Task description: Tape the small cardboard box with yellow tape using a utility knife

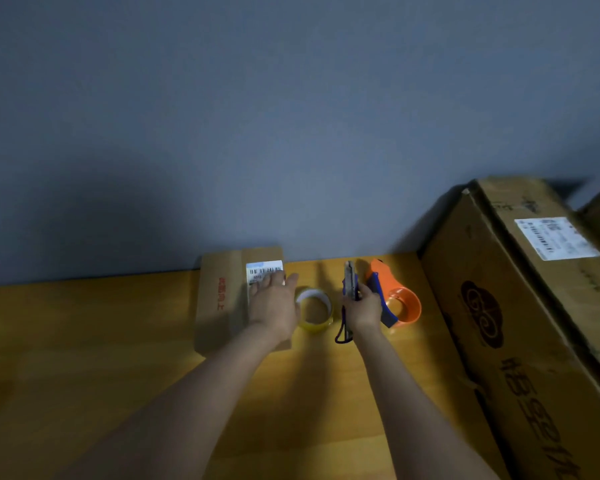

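Note:
A small flat cardboard box (220, 303) with red print and a white barcode label lies on the wooden table by the wall. My left hand (274, 301) rests flat on the box's right part, fingers spread over the label. Just right of the box a roll of yellow tape (315, 311) lies flat on the table. My right hand (362, 308) is closed around a blue and grey utility knife (350, 282), whose tip points toward the wall and whose cord loop hangs toward me.
An orange and blue tape dispenser (395, 299) sits right of the knife. A large cardboard box (520, 323) fills the table's right side. A grey wall (291, 133) stands behind the wooden table (84, 341).

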